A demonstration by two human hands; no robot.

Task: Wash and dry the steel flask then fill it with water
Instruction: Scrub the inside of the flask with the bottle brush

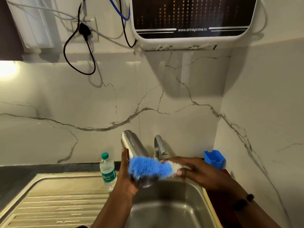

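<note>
Over the sink (189,191), the left hand (126,176) is gripping the tilted steel flask (134,146) while the right hand (190,170) is holding a blue bottle brush (146,167) (blurred, seemingly against the flask's side).

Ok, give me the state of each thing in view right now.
steel flask: tilted over the sink, gripped by the left hand
blue brush: against the flask, held by the right hand
tap: no water visible
plastic bottle: upright, capped
sink: no standing water
</note>
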